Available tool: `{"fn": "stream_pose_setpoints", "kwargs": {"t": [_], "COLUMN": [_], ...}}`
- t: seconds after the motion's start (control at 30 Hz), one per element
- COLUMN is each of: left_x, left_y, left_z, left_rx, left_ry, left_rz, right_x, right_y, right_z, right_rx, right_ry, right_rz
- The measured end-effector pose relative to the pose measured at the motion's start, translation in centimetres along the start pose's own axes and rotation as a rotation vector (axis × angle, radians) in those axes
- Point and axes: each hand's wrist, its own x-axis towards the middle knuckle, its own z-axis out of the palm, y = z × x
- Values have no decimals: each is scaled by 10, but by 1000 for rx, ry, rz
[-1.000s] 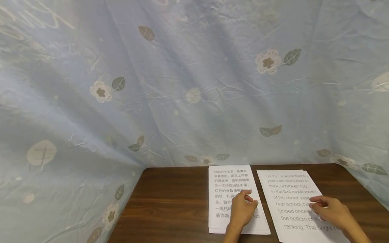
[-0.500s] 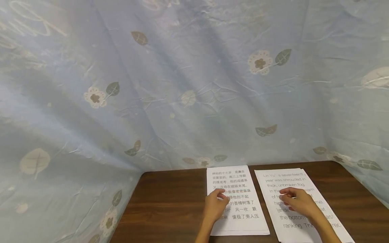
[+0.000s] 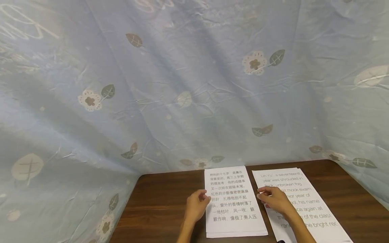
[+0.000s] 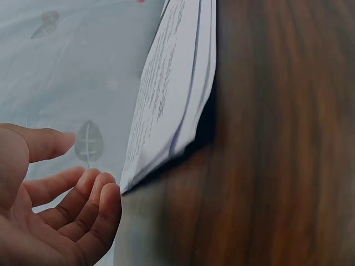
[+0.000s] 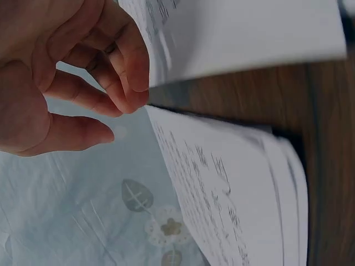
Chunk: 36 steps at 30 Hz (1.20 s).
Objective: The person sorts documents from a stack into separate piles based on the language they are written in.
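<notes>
A stack of white paper sheets (image 3: 234, 226) printed with Chinese text lies in the middle of the table; in the left wrist view its layered edges show. Beside its left edge is my left hand (image 3: 196, 206), fingers loosely bent, thumb apart, holding nothing. To the right lies a second paper stack (image 3: 319, 209) with large English text. My right hand (image 3: 276, 200) is over that stack's left edge, near the gap between the two stacks, and covers some words. In the right wrist view its fingers (image 5: 125, 83) curve loosely with nothing between them and the thumb.
The dark brown wooden table (image 3: 161, 206) extends left of the stacks and has a rounded back right corner. A pale blue curtain (image 3: 194, 135) with leaf and flower prints hangs behind the table and along both sides.
Both hands have moved left, the left one from over the Chinese sheets to beside their edge, the right one across the English sheets to their left edge. The stacks lie as before.
</notes>
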Motion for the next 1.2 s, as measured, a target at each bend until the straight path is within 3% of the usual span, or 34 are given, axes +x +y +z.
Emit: {"fn": "stream_pose_setpoints", "kwargs": {"t": [0.2, 0.4, 0.73, 1.2], "left_x": [6, 7, 6, 8], "left_y": [-8, -15, -15, -16], "left_z": [-7, -8, -7, -3], "left_rx": [24, 48, 79, 118], "left_ry": [-22, -38, -59, -65], "left_rz": [5, 25, 21, 0], "right_x": [5, 6, 10, 12], "right_y": [-4, 0, 1, 5], "right_z": [12, 17, 19, 22], "right_rx": [14, -45, -189, -216], "right_ry": [8, 17, 33, 38], "right_rz": [-2, -28, -71, -66]}}
